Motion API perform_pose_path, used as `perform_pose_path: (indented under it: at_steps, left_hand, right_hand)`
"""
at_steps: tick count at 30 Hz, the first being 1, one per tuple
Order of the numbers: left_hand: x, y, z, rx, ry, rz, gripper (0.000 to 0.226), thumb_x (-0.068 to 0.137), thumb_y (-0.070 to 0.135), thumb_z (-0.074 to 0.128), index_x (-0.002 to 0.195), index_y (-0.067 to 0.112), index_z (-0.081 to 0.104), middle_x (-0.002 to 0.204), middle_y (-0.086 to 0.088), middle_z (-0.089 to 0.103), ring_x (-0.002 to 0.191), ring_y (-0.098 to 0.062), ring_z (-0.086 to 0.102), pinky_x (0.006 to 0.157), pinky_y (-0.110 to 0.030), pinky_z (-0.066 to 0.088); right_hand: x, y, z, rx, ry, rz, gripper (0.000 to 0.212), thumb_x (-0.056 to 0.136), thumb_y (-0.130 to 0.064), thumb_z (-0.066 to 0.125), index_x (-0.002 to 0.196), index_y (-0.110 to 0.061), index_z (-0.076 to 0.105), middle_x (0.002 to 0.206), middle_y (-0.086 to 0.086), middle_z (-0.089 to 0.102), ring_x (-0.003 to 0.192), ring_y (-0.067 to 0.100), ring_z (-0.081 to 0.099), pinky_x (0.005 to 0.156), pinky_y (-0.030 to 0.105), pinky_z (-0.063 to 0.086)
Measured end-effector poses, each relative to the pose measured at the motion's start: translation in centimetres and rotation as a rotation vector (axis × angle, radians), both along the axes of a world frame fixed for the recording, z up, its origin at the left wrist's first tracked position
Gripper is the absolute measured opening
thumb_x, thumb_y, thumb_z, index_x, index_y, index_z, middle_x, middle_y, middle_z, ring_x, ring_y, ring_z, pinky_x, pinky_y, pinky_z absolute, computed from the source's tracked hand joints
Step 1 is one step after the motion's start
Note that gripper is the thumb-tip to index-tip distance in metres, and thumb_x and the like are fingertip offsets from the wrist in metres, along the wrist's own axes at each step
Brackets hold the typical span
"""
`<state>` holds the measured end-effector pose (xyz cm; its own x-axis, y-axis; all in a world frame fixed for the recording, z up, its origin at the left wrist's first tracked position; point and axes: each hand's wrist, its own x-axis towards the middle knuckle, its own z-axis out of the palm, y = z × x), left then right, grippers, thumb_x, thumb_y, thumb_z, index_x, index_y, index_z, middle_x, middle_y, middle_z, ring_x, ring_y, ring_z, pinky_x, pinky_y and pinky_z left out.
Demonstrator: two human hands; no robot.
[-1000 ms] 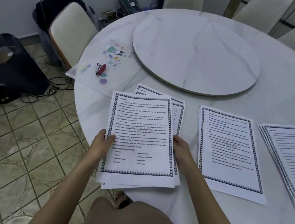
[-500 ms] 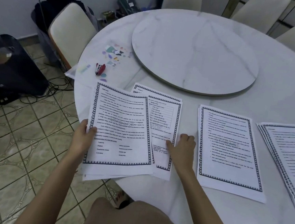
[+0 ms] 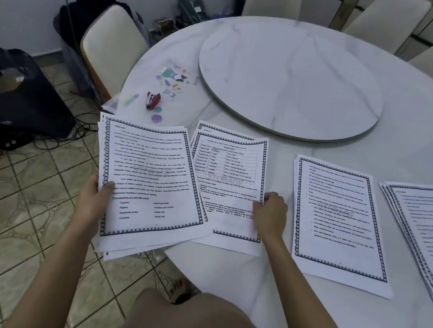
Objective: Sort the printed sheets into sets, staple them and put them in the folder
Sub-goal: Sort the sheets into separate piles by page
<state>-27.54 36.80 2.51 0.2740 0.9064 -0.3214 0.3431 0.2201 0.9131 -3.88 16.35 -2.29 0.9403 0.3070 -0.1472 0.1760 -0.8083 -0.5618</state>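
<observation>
My left hand (image 3: 94,200) grips the left edge of a stack of bordered printed sheets (image 3: 148,184), held up over the table's near-left edge. My right hand (image 3: 271,215) pinches the right edge of a sheet with a table printed on it (image 3: 232,181), the top of a small pile on the table. Two more piles lie to the right: a middle pile (image 3: 336,221) and a fanned pile (image 3: 424,234) at the right edge. A red stapler (image 3: 153,100) lies on a clear plastic folder with coloured stickers (image 3: 143,89) at the table's left.
The round white marble table (image 3: 409,128) carries a raised turntable (image 3: 290,84). A cream chair (image 3: 112,50) stands at the left; more chairs ring the far side. A dark bag (image 3: 11,99) and cables lie on the tiled floor.
My left hand carried the held stack leftward, off the pile beneath. My right hand let go of that stack and now holds the uncovered table-printed sheet.
</observation>
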Motion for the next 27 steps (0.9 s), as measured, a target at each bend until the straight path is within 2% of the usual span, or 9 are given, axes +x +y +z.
perform_pose_path:
  at_steps: [4,6,9,13,15,17,20,23,27]
  left_hand:
    - [-0.6,-0.1,-0.2,-0.004,0.002,-0.002,0.033,0.098,0.008,0.04,0.13,0.004,0.045,0.127,-0.018,0.055,0.099,-0.025,0.054,0.084,-0.037,0.043]
    - [-0.9,-0.2,-0.5,-0.013,0.002,0.001,0.032,0.098,0.007,0.04,0.129,0.004,0.047,0.127,-0.018,0.055,0.098,-0.024,0.054,0.084,-0.037,0.042]
    - [-1.2,-0.4,-0.8,-0.016,0.007,0.0,0.033,0.097,0.006,0.04,0.129,0.002,0.046,0.129,-0.019,0.054,0.099,-0.024,0.053,0.084,-0.036,0.042]
    - [-1.4,-0.5,-1.1,-0.034,0.021,-0.001,0.038,0.098,0.005,0.039,0.136,0.002,0.041,0.131,-0.018,0.052,0.105,-0.029,0.054,0.085,-0.036,0.041]
    - [-1.4,-0.5,-1.3,-0.047,0.031,0.008,0.039,0.098,0.005,0.039,0.137,0.001,0.039,0.132,-0.019,0.051,0.115,-0.035,0.052,0.086,-0.037,0.041]
    - [-1.4,-0.6,-1.6,-0.068,0.034,0.003,0.039,0.098,0.006,0.04,0.136,0.001,0.039,0.131,-0.018,0.052,0.115,-0.036,0.052,0.085,-0.037,0.041]
    - [-1.2,-1.0,-2.1,-0.103,0.06,-0.01,0.034,0.098,0.008,0.041,0.131,0.002,0.044,0.122,-0.011,0.054,0.103,-0.028,0.053,0.084,-0.037,0.041]
    - [-1.0,-1.5,-2.9,-0.136,0.07,-0.047,0.032,0.097,0.011,0.043,0.129,0.005,0.045,0.123,-0.012,0.056,0.099,-0.027,0.055,0.085,-0.039,0.043]
    - [-0.3,-2.8,-3.3,-0.169,0.066,-0.075,0.032,0.098,0.01,0.041,0.128,0.004,0.045,0.11,-0.009,0.055,0.091,-0.025,0.054,0.079,-0.035,0.043]
  right_hand:
    - [0.7,-0.5,0.6,0.177,-0.014,-0.032,0.018,0.091,-0.011,0.05,0.105,-0.002,0.058,0.104,0.012,0.061,0.095,0.028,0.057,0.076,0.031,0.043]
    - [1.4,-1.0,1.5,0.268,-0.024,-0.038,0.017,0.093,-0.009,0.049,0.104,0.0,0.059,0.095,0.01,0.062,0.087,0.025,0.056,0.07,0.022,0.037]
    - [3.0,-1.9,3.1,0.358,-0.073,-0.098,0.019,0.092,-0.007,0.051,0.105,0.003,0.061,0.098,0.015,0.065,0.084,0.019,0.054,0.067,0.01,0.031]
    - [5.5,-3.3,5.1,0.47,-0.108,-0.254,0.021,0.091,-0.008,0.053,0.107,0.001,0.063,0.105,0.017,0.067,0.096,0.027,0.061,0.08,0.021,0.04]
    - [6.5,-3.8,6.2,0.53,-0.095,-0.322,0.022,0.091,-0.009,0.053,0.108,0.0,0.063,0.107,0.016,0.066,0.092,0.02,0.059,0.081,0.021,0.042]
    - [7.1,-4.1,7.1,0.602,-0.058,-0.356,0.021,0.09,-0.01,0.054,0.107,-0.002,0.063,0.106,0.015,0.066,0.088,0.016,0.057,0.078,0.021,0.045]
    - [7.0,-3.9,7.4,0.666,0.037,-0.33,0.016,0.09,-0.011,0.055,0.102,-0.007,0.064,0.103,0.013,0.067,0.086,0.017,0.059,0.083,0.027,0.05]
    - [5.7,-2.6,6.8,0.655,0.115,-0.264,0.02,0.09,-0.012,0.056,0.106,-0.003,0.062,0.105,0.014,0.067,0.093,0.022,0.063,0.092,0.037,0.051]
    - [2.2,-0.5,5.1,0.596,0.202,-0.123,0.019,0.091,-0.011,0.054,0.107,-0.004,0.061,0.1,0.008,0.065,0.093,0.021,0.062,0.088,0.032,0.05]
